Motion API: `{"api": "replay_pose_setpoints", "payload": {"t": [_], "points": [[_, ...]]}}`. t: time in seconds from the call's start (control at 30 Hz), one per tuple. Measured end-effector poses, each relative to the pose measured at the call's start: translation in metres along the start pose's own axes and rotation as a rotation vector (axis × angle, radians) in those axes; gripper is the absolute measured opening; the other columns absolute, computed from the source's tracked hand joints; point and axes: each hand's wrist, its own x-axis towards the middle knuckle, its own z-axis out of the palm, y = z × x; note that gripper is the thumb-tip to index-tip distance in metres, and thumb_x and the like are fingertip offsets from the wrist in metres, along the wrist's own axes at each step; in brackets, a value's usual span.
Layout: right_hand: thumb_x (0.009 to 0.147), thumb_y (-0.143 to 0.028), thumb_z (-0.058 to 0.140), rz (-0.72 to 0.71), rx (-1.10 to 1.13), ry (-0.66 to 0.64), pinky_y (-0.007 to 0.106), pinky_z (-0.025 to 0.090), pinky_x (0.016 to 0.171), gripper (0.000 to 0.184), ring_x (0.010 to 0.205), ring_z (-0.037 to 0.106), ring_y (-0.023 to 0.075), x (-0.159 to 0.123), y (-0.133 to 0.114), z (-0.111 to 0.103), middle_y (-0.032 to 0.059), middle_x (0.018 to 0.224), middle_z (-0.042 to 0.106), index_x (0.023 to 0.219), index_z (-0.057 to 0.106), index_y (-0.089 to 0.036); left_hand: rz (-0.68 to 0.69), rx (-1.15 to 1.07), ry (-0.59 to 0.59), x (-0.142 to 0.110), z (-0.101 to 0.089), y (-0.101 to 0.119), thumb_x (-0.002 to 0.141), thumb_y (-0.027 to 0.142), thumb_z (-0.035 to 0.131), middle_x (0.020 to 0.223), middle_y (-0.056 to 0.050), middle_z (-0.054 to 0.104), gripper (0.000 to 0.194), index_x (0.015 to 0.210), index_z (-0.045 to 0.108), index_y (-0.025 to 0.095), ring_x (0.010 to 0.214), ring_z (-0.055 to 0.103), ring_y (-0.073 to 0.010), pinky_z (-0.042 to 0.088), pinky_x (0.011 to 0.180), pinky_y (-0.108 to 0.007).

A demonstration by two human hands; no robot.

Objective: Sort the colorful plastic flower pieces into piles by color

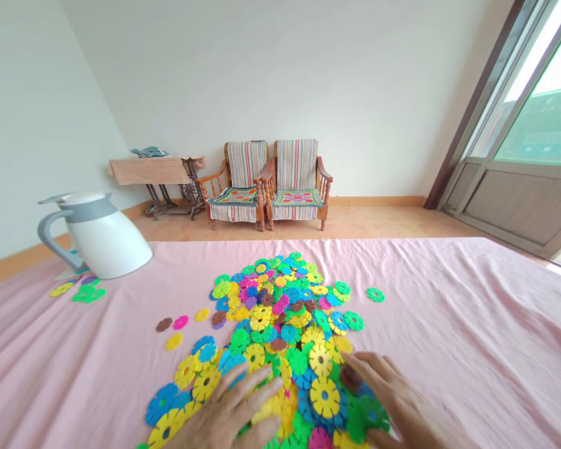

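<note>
A heap of colourful notched plastic discs [325,397], in yellow, green, blue, pink, brown and purple, spreads over the pink tablecloth [425,299]. My left hand [236,408] lies palm down over the near left part of the heap, fingers spread, with discs showing between them. At the near right edge of the heap, my right hand [393,399] rests against the discs, its fingers stretched out and apart from the thumb. A brown disc [350,377] and some green discs [367,416] sit beside its fingers. Neither hand grips a disc that I can see.
A white and grey jug [107,237] stands at the table's left, with a few loose discs [88,293] near its base. Single discs [174,341] lie left of the heap, and a green one [375,294] lies right. Two wooden armchairs [297,171] stand beyond the table.
</note>
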Motion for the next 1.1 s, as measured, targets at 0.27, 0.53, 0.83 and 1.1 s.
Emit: {"api": "replay_pose_setpoints", "payload": {"t": [0.27,0.53,0.83,1.1], "points": [[0.068,-0.001,0.048,-0.178,0.132,-0.051,0.038,0.042,0.103,0.069,0.125,0.046,0.022,0.076,-0.055,0.023,0.0116,0.133,0.049,0.134,0.041,-0.02,-0.424,-0.008,0.119,-0.024,0.018,-0.062,0.094,0.029,0.048,0.143,-0.002,0.045,0.034,0.127,0.052,0.032,0.132,0.04,-0.0235,0.041,0.106,-0.045],[0.076,-0.015,0.062,-0.062,-0.065,-0.077,0.044,0.042,0.094,0.047,0.107,0.053,0.0269,0.142,-0.051,0.009,0.0096,0.117,0.061,0.122,0.058,-0.02,-0.596,-0.164,0.196,-0.019,0.014,-0.077,0.091,0.042,0.05,0.133,-0.003,0.056,0.038,0.126,0.056,0.03,0.125,0.05,-0.0241,0.046,0.102,-0.039],[0.092,-0.028,0.045,0.01,0.133,-0.031,0.027,0.045,0.067,0.023,0.074,0.062,0.0157,0.127,-0.038,0.004,0.0024,0.082,0.068,0.092,0.066,-0.021,-0.712,-0.295,0.3,0.0,0.016,-0.124,0.092,0.049,0.038,0.126,-0.007,0.06,0.042,0.116,0.061,0.022,0.119,0.054,-0.0231,0.043,0.103,-0.039],[0.086,-0.053,0.042,0.485,-0.441,0.346,0.058,0.037,0.096,0.061,0.122,0.045,0.0406,0.127,0.104,-0.029,0.0207,0.127,0.056,0.128,0.052,-0.01,-0.926,-0.266,0.149,0.026,0.042,-0.205,0.091,0.054,0.027,0.129,-0.015,0.058,0.059,0.122,0.057,0.014,0.123,0.05,-0.0296,0.035,0.107,-0.045]]}}
